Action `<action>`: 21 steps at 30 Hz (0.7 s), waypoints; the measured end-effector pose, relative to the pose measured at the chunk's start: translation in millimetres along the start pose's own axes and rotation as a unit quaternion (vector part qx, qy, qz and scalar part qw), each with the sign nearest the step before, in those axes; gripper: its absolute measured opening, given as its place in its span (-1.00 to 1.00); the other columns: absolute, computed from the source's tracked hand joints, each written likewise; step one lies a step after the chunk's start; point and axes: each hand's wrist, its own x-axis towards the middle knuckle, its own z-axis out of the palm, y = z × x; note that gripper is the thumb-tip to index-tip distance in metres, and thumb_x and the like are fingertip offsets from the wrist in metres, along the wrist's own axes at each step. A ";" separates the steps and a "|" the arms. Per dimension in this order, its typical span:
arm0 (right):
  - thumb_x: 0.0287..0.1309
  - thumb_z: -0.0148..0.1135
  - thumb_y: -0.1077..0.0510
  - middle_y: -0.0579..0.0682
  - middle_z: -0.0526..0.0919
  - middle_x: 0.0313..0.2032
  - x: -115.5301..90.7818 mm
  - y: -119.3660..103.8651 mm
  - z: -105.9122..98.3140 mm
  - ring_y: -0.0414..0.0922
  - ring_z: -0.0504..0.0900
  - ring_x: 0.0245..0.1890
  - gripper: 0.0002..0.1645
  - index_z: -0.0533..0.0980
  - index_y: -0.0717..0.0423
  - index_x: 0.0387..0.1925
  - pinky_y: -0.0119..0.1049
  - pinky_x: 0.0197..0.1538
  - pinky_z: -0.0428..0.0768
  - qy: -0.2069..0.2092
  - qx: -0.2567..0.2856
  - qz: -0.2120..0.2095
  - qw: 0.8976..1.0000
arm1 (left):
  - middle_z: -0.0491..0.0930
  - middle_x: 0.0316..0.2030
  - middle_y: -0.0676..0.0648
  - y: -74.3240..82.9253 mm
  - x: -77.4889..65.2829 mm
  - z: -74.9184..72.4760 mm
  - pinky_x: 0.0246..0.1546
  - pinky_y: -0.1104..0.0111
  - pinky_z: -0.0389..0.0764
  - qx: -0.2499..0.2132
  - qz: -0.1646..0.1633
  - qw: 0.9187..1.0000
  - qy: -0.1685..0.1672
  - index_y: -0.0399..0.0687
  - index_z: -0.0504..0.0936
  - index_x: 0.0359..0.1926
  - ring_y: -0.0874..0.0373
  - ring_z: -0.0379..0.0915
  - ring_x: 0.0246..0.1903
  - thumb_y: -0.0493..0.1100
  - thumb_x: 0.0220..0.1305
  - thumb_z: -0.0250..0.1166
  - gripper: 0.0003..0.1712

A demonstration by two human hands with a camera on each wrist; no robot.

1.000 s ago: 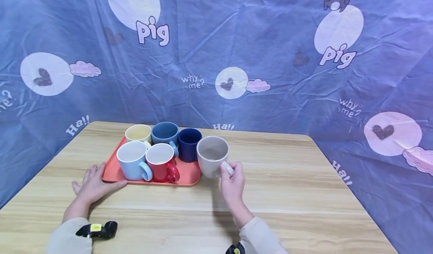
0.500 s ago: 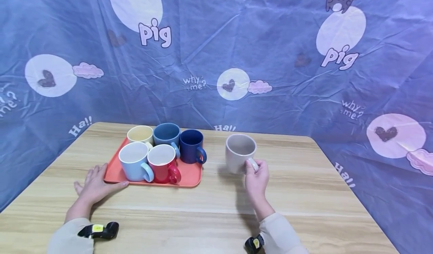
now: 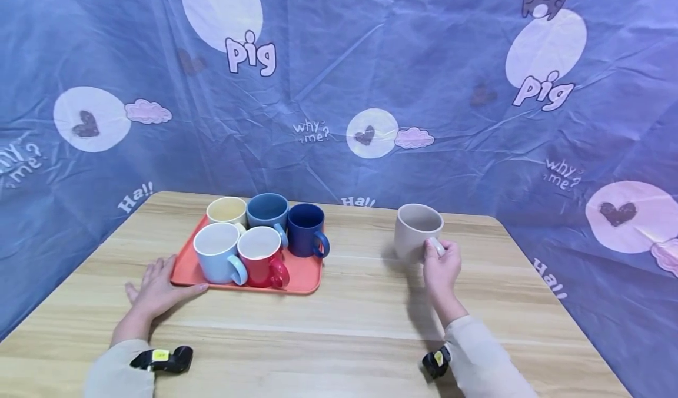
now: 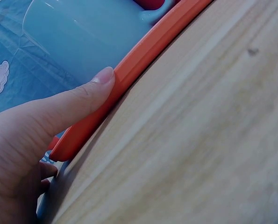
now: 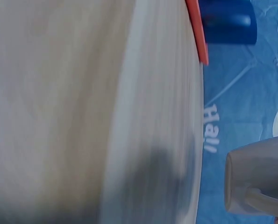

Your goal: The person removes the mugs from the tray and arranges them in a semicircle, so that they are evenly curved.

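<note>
By its handle, my right hand (image 3: 442,267) grips a light grey mug (image 3: 410,242), upright at the right of the table. In the right wrist view a gap shows between the mug's base (image 5: 228,182) and the tabletop. My left hand (image 3: 159,290) rests at the near left corner of an orange tray (image 3: 303,275). Its thumb (image 4: 82,100) lies straight along the tray's front rim, with the other fingers along the left side. On the tray stand a light blue mug (image 3: 216,256), a red mug (image 3: 258,261), a cream mug (image 3: 226,211) and others.
The tray's back row also holds a teal-blue mug (image 3: 267,209) and a dark blue mug (image 3: 304,233), its handle poking over the right rim. A wood-grain table (image 3: 339,327) spans the front. Behind it hangs a blue printed cloth (image 3: 455,168).
My right hand has carried the grey mug rightward, away from the tray's right edge. My left hand stays at the tray corner, and the head view has shifted slightly.
</note>
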 end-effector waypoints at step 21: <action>0.04 0.09 0.32 0.04 0.38 -0.37 55.3 25.1 6.3 -0.06 0.39 -0.20 -0.81 0.26 0.35 -0.38 -0.25 -0.08 0.41 0.055 -0.017 0.056 0.997 | -0.24 0.14 -0.57 -1.4 2.5 1.2 -0.21 -0.32 -0.62 -0.003 -0.002 1.000 0.000 -0.40 -0.18 0.25 -0.42 -0.52 0.12 0.47 -0.30 0.17 0.36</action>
